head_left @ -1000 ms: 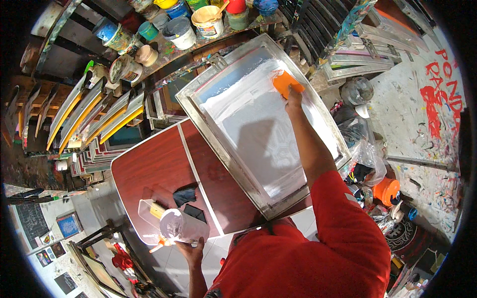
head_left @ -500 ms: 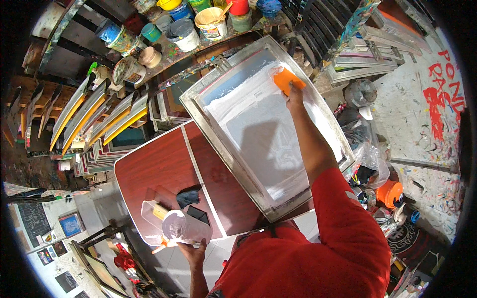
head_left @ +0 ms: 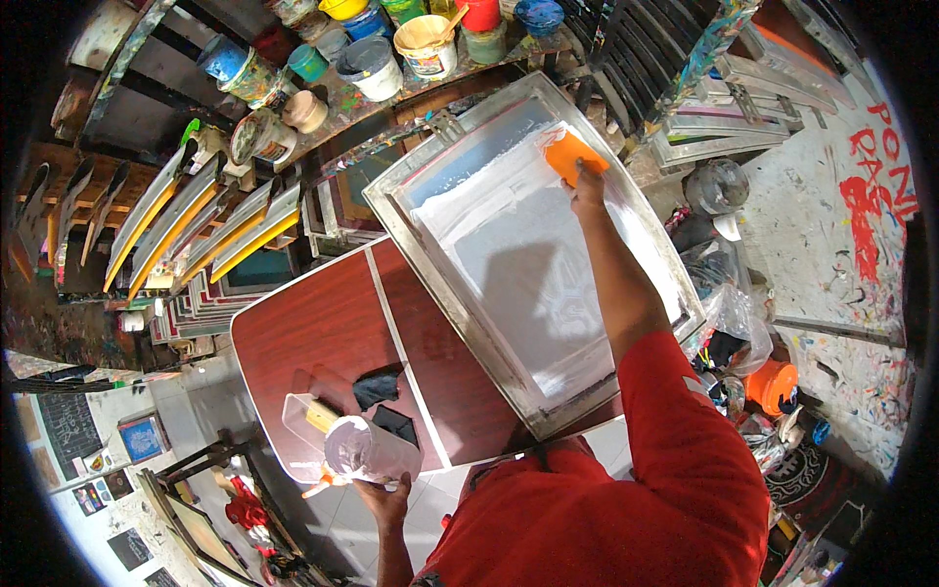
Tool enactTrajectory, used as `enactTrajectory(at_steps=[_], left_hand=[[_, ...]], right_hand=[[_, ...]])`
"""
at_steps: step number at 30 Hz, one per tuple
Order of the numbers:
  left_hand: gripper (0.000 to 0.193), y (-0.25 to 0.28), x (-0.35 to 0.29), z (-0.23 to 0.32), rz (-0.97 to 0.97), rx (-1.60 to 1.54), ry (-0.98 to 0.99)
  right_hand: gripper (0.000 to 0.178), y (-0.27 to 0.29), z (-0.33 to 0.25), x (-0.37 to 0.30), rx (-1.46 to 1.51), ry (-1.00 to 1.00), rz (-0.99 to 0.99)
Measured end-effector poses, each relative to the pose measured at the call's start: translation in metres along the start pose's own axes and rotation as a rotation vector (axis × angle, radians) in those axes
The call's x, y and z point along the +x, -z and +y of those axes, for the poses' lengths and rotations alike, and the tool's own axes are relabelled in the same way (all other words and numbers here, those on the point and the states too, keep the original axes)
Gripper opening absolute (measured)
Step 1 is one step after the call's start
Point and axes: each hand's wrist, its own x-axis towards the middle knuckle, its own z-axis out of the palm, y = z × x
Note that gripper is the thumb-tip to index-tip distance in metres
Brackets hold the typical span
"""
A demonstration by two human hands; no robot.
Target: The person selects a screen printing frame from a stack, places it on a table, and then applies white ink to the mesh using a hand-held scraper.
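My right hand [head_left: 588,186] is closed on an orange scraper [head_left: 569,157], pressed against the upper right part of a metal-framed printing screen [head_left: 458,298]. White paste [head_left: 489,201] covers much of the mesh in a thick, uneven band, and a faint design shows lower down. Off to the lower left, my left hand [head_left: 388,501] grips a tub [head_left: 367,452] smeared with pale paste, at the edge of a red-brown table [head_left: 293,338]. A clear plastic container [head_left: 296,411] with a yellowish bar in it stands beside the tub. A black cloth [head_left: 377,388] lies just beyond.
Paint tubs [head_left: 370,70] crowd a stained shelf at the back. Squeegees [head_left: 161,230] with yellow edges hang at the left. Clear plastic bags [head_left: 729,308] and an orange bucket [head_left: 772,386] sit on the right. More screen frames [head_left: 724,132] are stacked at the back right.
The whole view has shifted slightly to the right. Both hands keep their holds, and the scraper stays at nearly the same spot on the screen.
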Motion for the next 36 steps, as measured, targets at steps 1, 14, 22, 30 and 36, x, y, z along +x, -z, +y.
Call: enactTrajectory(at_steps=[1,14,22,30,36], left_hand=[[0.093,0.0,0.0,-0.001,0.005,0.008,-0.021],[0.095,-0.009,0.0,-0.003,-0.034,0.026,-0.05],[0.096,-0.002,-0.004,-0.008,-0.022,-0.004,-0.03],[0.095,0.002,-0.009,-0.005,0.004,0.143,-0.02],[0.086,-0.001,-0.014,-0.011,0.035,0.133,-0.104]], right_hand=[[0.028,-0.001,0.0,0.001,-0.009,0.006,0.009],[0.03,0.018,-0.003,-0.044,-0.065,-0.128,-0.011],[0.028,0.014,-0.007,-0.008,-0.082,-0.097,0.083],[0.034,0.01,-0.015,0.004,-0.195,0.019,-0.047],[0.035,-0.003,-0.035,-0.044,-0.364,0.043,-0.124]])
